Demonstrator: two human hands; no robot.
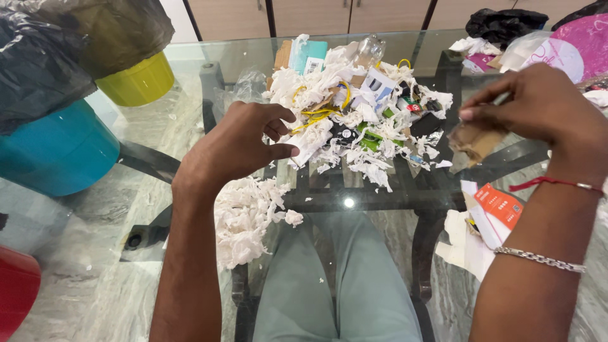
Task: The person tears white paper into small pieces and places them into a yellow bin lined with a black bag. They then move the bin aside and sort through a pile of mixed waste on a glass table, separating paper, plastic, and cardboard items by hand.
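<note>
Head: cardboard scrap (474, 140) pinched in right hand (538, 107).

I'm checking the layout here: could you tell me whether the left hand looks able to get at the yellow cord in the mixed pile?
Probably yes: the left hand is empty, fingers spread, beside the yellow cord, which lies exposed on top of the paper scraps.

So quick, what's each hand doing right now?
Left hand: open, fingers loosely curled, holding nothing, over the torn white paper.
Right hand: closed, pinching a brown cardboard scrap.
</note>
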